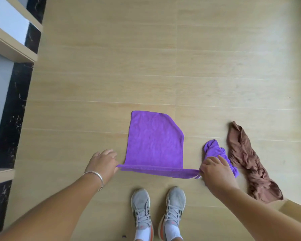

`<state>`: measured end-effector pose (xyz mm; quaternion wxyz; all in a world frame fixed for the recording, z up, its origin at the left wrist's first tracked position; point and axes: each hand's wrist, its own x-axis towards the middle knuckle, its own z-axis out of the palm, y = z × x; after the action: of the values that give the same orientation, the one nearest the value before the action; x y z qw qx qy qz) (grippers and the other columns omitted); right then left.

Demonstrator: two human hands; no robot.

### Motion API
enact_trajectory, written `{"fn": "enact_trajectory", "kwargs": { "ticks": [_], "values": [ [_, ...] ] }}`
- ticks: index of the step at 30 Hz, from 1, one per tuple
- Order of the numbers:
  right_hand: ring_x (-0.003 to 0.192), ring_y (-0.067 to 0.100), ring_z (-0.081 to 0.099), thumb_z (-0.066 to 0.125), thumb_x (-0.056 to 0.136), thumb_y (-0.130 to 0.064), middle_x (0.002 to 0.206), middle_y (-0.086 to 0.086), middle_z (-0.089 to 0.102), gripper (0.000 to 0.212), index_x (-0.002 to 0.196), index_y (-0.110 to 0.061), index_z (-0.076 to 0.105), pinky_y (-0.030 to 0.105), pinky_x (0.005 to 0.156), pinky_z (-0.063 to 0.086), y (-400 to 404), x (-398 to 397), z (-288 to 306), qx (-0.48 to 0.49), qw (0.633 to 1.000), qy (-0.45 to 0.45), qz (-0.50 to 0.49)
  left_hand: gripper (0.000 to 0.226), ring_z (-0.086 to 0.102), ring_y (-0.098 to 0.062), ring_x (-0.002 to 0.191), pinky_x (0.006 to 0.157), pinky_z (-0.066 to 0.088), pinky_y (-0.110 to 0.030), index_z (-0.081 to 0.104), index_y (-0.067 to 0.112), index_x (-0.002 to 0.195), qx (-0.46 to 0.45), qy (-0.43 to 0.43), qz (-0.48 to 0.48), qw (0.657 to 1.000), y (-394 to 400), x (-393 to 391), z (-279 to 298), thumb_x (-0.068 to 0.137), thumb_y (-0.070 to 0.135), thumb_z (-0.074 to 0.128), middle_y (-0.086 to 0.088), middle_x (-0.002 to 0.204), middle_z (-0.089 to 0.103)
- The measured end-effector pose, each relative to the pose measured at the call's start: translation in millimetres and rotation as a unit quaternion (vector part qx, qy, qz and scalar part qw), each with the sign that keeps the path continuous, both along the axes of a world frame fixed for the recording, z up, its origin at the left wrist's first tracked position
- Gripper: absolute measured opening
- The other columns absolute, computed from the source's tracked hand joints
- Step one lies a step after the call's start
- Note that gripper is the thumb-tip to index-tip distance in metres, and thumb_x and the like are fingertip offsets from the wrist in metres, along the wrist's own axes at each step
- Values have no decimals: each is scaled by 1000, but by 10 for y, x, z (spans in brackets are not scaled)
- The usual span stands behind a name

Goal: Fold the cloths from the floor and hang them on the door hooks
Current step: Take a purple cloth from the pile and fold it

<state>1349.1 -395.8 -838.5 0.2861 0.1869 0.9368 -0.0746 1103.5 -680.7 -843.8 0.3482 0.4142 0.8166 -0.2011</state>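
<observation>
floor and surroundings, top-down
light wood-look floor (111, 66) with thin seams; grey sneakers (157, 211) with white socks and orange heel trim at bottom centre; black marble strip (10, 108) along left edge, pale stepped ledges (10, 40) beside it; silver bracelet (96, 178).

Fuzzy matt purple cloth (155, 141), thin crumpled brown cloth (248, 162), smooth wood-look floor (111, 58)

Purple cloth (155, 143) flat on floor, near edge lifted.
</observation>
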Motion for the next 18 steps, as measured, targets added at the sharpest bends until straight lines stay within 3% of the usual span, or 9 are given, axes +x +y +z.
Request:
{"fn": "enact_trajectory", "kwargs": {
  "ticks": [2, 6, 13, 18],
  "values": [
    [93, 23, 61, 75, 79, -25, 81, -3, 65, 8, 73, -21, 71, 40, 95, 41, -18, -56, -226, -3, 1000, -1, -15, 35, 22, -9, 142, 110, 26, -33, 63, 36, 121, 5, -2, -1, 1000, -1, -69, -233, 99, 48, 38, 15, 145, 41],
    [114, 18, 49, 49, 97, -37, 107, -7, 62, 23, 100, -26, 69, 33, 104, 26, 75, -249, -822, 21, 1000, -5, -19, 33, 25, -9, 140, 106, 28, -30, 68, 34, 113, 37, 2, 19, 999, 140, -346, -817, 97, 49, 43, 15, 140, 46],
    [119, 17, 44, 44, 97, -40, 114, -6, 61, 28, 105, -27, 68, 30, 100, 28, 699, -958, -2098, 84, 994, 19, -65, 33, 38, -17, 130, 95, 38, -34, 72, 23, 105, 128, 56, 40, 989, 857, -1178, -2115, 93, 48, 54, 7, 128, 56],
    [123, 21, 40, 49, 94, -44, 120, -1, 57, 30, 111, -27, 67, 33, 99, 31, 1184, -1464, -3060, 114, 990, -7, -86, 20, 38, -19, 129, 100, 39, -36, 74, 26, 96, 183, 67, 87, 977, 1405, -1646, -3151, 89, 41, 63, 4, 129, 55]
  ]
}}
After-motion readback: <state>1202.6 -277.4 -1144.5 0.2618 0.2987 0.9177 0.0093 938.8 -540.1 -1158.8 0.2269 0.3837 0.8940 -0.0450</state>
